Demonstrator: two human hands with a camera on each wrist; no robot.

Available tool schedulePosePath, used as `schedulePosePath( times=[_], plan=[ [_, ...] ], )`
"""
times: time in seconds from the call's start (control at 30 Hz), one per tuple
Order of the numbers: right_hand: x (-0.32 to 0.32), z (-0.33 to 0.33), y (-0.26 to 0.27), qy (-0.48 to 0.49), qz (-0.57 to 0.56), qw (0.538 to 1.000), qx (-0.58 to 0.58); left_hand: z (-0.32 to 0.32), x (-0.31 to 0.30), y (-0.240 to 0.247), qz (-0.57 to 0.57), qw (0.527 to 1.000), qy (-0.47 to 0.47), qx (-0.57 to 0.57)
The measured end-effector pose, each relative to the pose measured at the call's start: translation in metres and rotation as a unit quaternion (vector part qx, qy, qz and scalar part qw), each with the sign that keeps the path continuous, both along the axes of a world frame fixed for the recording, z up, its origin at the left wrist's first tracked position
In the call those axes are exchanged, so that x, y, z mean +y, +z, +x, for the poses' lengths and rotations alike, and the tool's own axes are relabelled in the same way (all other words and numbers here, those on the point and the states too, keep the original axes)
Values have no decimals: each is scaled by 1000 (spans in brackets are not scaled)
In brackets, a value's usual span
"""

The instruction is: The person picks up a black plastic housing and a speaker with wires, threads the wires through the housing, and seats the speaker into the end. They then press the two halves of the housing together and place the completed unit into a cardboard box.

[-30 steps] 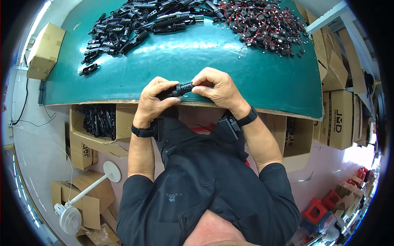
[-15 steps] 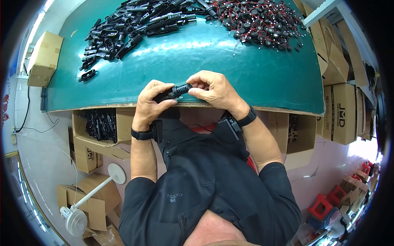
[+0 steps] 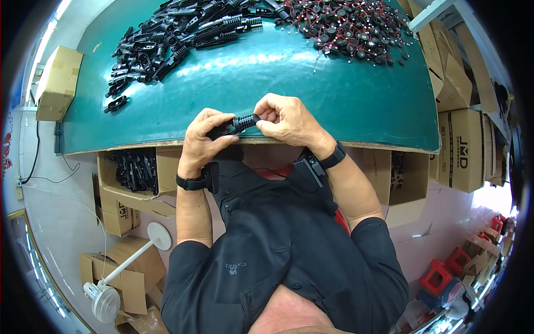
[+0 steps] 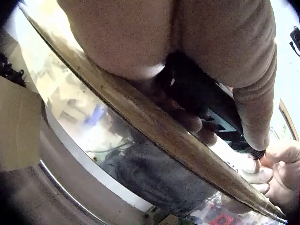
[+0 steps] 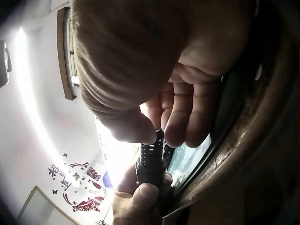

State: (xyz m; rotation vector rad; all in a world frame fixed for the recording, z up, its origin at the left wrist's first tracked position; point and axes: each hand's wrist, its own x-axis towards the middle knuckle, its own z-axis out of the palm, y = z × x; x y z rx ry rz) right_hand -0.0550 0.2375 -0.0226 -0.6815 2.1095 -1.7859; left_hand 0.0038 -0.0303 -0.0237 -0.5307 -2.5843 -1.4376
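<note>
A black plastic housing (image 3: 245,122) with a ribbed, slotted round end is held between both hands, over the table's front edge. My left hand (image 3: 199,140) grips its wider body between thumb and fingers; the palm side hides part of it in the left wrist view. The thumb and fingertips of my right hand (image 3: 292,123) pinch the tip of the ribbed end. In the right wrist view the slotted tube (image 5: 152,157) runs from the right fingertips down to the left thumb. Whatever lies inside the right fingertips is hidden.
The green table (image 3: 222,92) carries a heap of black housings (image 3: 167,42) at the back left. Small round black parts with red wires (image 3: 356,33) are piled at the back right. One housing (image 3: 115,104) lies apart at left. Boxes (image 3: 136,192) stand under the table edge.
The right fingertips have come slightly left and closer round the tip of the ribbed end. The left hand keeps its grip. The head view has shifted a little.
</note>
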Motion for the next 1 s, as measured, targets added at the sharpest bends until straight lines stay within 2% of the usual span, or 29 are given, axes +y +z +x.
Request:
schedulePosePath(
  times=[0.37,0.47,0.6,1.0],
  plan=[
    [0,3,5,-12,22,999,41,-1,-1,2,-2,1000,0,-6],
    [-1,4,0,-20,4,995,98,-1,0,2,-2,1000,0,-2],
    [-2,6,-4,-20,-14,999,46,-1,-1,2,-13,1000,1,-4],
    [-1,8,-9,-13,-33,999,26,-1,-1,3,-18,1000,0,-4]
  ],
)
